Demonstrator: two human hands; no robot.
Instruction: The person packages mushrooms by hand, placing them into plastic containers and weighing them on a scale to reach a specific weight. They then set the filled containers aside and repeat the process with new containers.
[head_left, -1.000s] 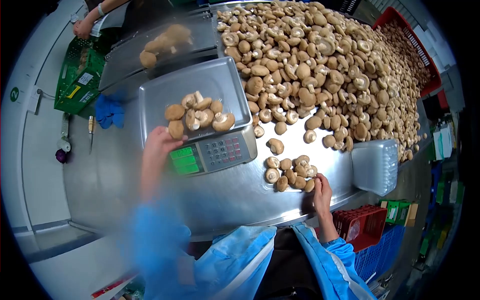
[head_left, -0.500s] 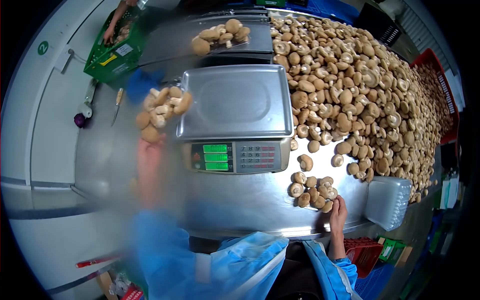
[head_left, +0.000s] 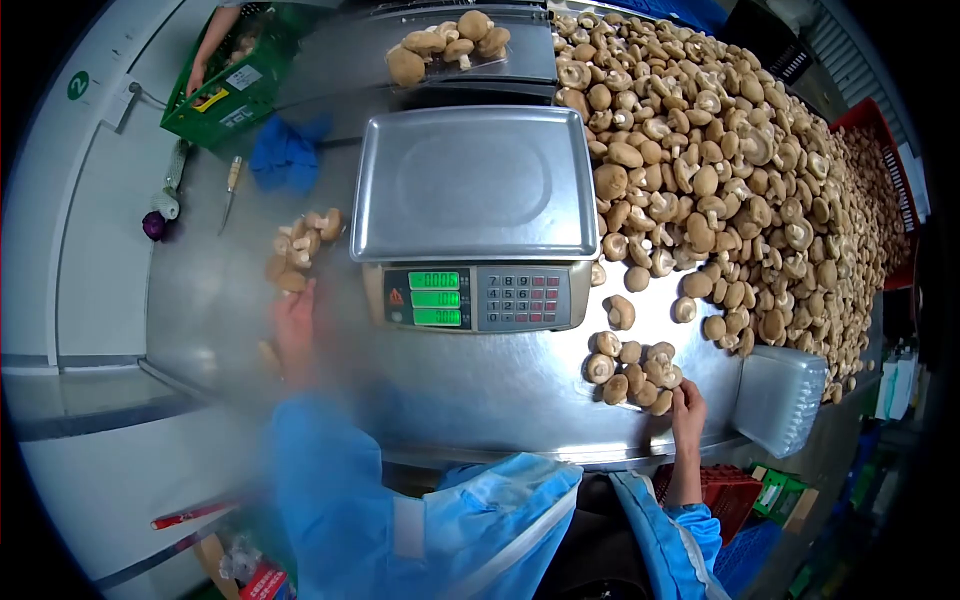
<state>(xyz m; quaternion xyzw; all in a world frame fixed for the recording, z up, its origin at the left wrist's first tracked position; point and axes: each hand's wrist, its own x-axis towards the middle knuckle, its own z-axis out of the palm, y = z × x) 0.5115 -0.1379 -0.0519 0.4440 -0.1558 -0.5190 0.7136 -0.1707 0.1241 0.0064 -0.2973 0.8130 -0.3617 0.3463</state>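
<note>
To the left of the scale, my left hand (head_left: 294, 328) is at the near edge of a small batch of shiitake mushrooms (head_left: 300, 246). That area is smeared, and the tray under them hardly shows. My right hand (head_left: 688, 408) pinches the right edge of another mushroom-filled tray (head_left: 632, 404), which lies on the steel table below the scale's right corner. Between the hands stands a digital scale (head_left: 478, 297) with a bare metal pan (head_left: 475, 185) and lit green displays. One loose mushroom (head_left: 620, 312) lies just above the right-hand batch.
A large heap of mushrooms (head_left: 720, 170) covers the right side. Stacked clear trays (head_left: 780, 400) stand at the lower right. Behind the scale sits another filled tray (head_left: 455, 48). A knife (head_left: 231, 190), a blue cloth (head_left: 287, 152) and a green crate (head_left: 225, 115) with another person's arm are at left.
My left hand has lowered the mushroom batch, which looks smaller and farther from the camera. My right hand stays at its tray. The scale's reading has changed, and the view has shifted slightly.
</note>
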